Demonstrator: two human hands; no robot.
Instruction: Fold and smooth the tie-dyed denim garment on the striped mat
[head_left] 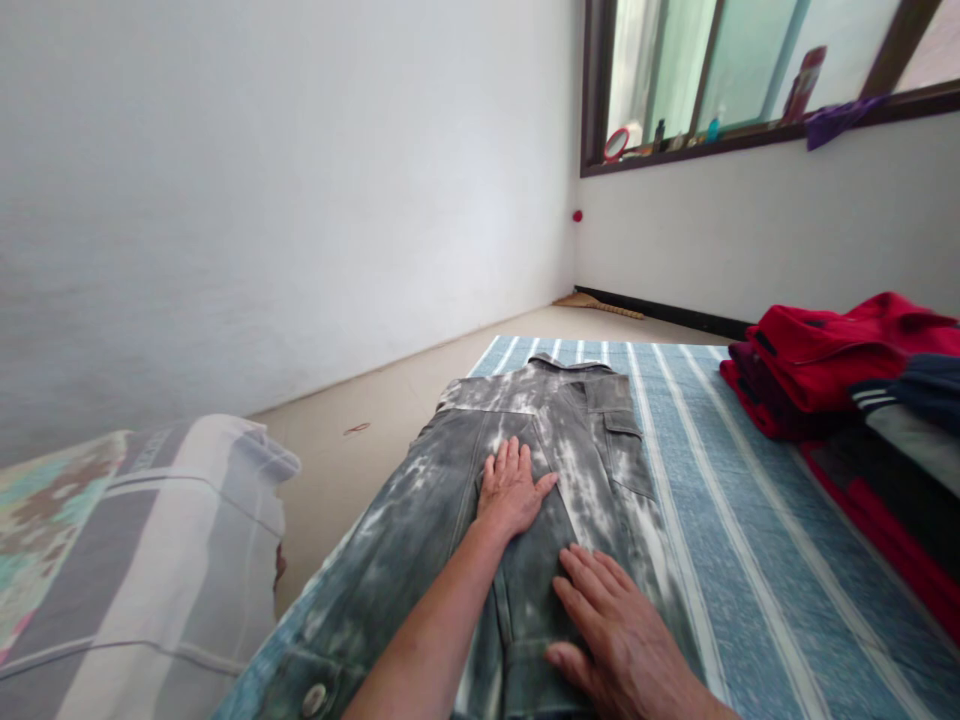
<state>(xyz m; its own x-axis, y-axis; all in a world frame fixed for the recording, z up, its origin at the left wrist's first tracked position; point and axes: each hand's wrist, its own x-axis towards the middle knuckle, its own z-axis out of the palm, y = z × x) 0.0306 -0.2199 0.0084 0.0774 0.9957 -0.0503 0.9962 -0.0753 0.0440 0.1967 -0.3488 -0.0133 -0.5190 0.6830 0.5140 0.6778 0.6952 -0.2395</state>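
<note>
A grey-and-white mottled denim jacket (pixel 420 500) lies spread on a blue striped cloth (pixel 697 480), its collar pointing away from me. My left hand (pixel 512 487) rests flat on the middle of the jacket, fingers together and thumb out to the right. Nearer to me and further right, my right hand (pixel 611 625) lies palm down on the jacket with its fingers stretched out. Neither hand grasps anything. A metal button shows near the jacket's lower left, and a flap pocket near its upper right.
Several folded clothes, red, dark and grey, form a stack (pixel 855 370) at the right. A grey-and-white striped bundle (pixel 195 520) sits at the left. Beyond are pale floor (pixel 375 390), a white wall (pixel 300 200) and a window sill holding a small red-rimmed mirror (pixel 616 145) and a bottle (pixel 805 85).
</note>
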